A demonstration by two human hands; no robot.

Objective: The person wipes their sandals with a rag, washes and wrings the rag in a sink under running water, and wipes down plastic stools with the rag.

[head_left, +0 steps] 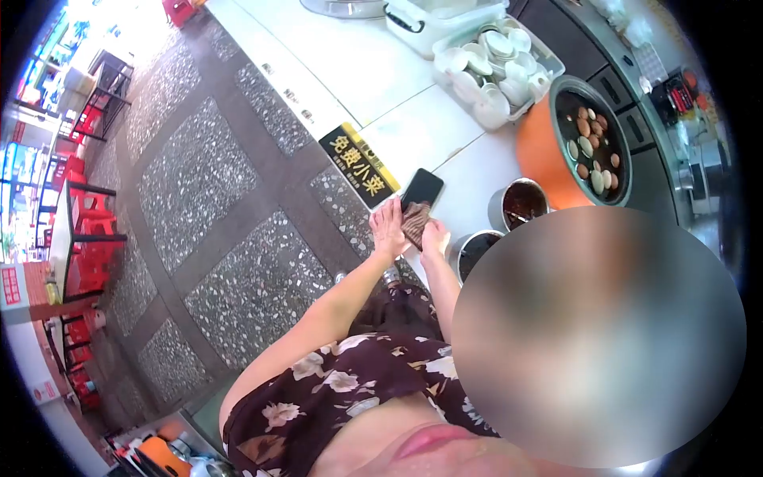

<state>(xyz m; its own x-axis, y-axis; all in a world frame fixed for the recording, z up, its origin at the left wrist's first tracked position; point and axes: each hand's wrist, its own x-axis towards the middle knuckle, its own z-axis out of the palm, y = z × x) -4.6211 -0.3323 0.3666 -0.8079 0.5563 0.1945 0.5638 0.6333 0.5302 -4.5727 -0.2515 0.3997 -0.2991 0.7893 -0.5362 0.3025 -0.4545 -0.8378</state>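
Note:
A black phone point(423, 188) lies on the white counter near its front edge. Against its lower end is a crumpled brown striped piece, apparently cloth point(415, 222). My left hand point(387, 229) rests beside the phone's lower left corner, fingers stretched out and reaching the cloth's edge. On the other side, my right hand point(434, 237) is closed on the cloth, its fingertips partly hidden. A black and yellow sign with Chinese characters point(358, 168) is at the counter edge, just beyond my left hand.
Metal pots point(523, 203) with dark contents stand right of my hands. Beyond are an orange pot point(547, 147) with eggs in dark liquid and a plastic bin point(493, 119) of small white dishes. Tables point(67, 230) and red stools point(91, 274) line the left. A blurred round patch covers the lower right.

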